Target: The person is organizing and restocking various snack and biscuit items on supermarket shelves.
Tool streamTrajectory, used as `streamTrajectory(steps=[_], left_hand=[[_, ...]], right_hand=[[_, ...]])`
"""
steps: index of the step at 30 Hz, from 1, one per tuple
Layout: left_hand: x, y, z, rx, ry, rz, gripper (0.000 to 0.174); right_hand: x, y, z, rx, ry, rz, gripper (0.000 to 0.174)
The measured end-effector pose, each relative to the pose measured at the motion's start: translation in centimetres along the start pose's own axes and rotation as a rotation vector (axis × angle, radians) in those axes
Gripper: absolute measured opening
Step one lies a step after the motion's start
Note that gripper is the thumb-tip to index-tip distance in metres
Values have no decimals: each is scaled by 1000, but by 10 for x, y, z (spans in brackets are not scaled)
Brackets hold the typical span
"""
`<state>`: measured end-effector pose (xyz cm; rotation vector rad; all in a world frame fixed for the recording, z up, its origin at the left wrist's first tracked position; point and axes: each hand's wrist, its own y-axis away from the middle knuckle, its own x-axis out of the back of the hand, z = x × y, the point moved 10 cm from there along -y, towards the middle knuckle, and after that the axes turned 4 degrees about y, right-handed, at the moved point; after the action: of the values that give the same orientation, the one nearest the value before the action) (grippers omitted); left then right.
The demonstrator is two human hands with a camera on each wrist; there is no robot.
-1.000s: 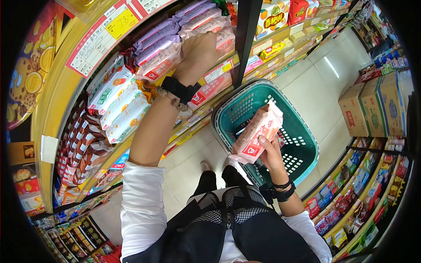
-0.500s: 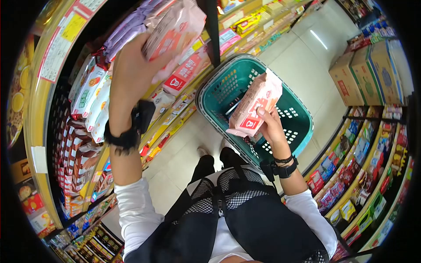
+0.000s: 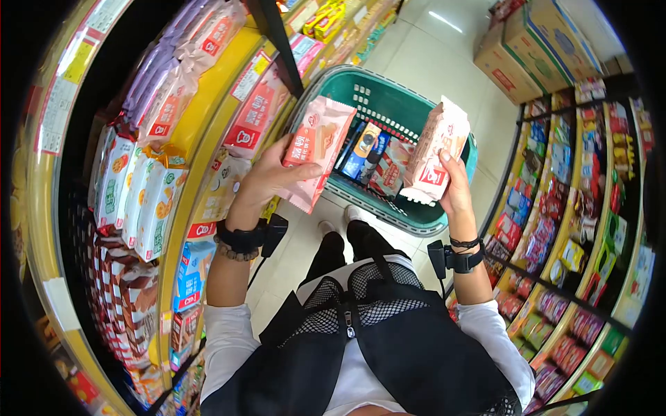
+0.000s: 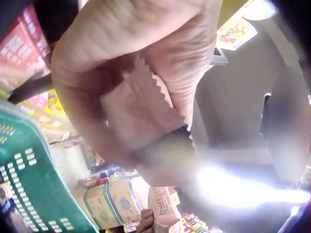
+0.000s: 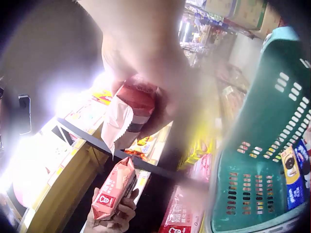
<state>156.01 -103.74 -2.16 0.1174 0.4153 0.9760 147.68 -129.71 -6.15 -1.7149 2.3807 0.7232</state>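
My left hand (image 3: 272,173) grips a pink wafer biscuit packet (image 3: 323,142), thumb across its printed front, over the left side of a green shopping basket (image 3: 409,100). A second pink wafer packet (image 3: 438,145) is held in my right hand (image 3: 456,186) above the basket's right side, standing steeply tilted. In the left wrist view the left packet's serrated end (image 4: 146,104) shows inside the curled hand. The right wrist view has the right packet (image 5: 131,114) close up, its far part hidden by the hand. In the basket lie a blue biscuit box (image 3: 365,152) and a red-and-white packet (image 3: 393,166).
To the left, shelves hold more pink packets (image 3: 166,104), white packets (image 3: 156,201) and brown-striped packets (image 3: 132,298). A dark shelf post (image 3: 275,45) rises beside the basket. Cardboard cartons (image 3: 510,69) stand at the far right, above shelves of bagged snacks (image 3: 541,187).
My left hand has taken a pink wafer packet off the shelf and brought it down and right, over the basket. My right hand still holds its packet, and the view has turned toward the basket.
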Motion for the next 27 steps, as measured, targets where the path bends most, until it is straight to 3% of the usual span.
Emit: streamTrajectory(steps=[6,10,13,16,20,23,27], left_hand=[[-25,-19,-63,127,112,-137,52],[-45,-41,-83,76,107,-156,53],[-66,-55,-110,280,34,-155,58],[-95,-71,-127,301,21,-177,59],[-130,-95,-134,154,49,-81,61],[-133,-109,-171,313,20,74,65],[-147,-131,-202,371,119,226,61]], right_hand=[[35,45,13,-11,-46,180,37],[54,51,21,-45,-82,123,34],[70,51,20,-64,-88,101,36],[96,41,17,-93,-80,41,37],[127,21,0,-146,-22,-41,38],[151,5,-4,-197,57,-147,36],[180,-13,-12,-243,89,-210,35]])
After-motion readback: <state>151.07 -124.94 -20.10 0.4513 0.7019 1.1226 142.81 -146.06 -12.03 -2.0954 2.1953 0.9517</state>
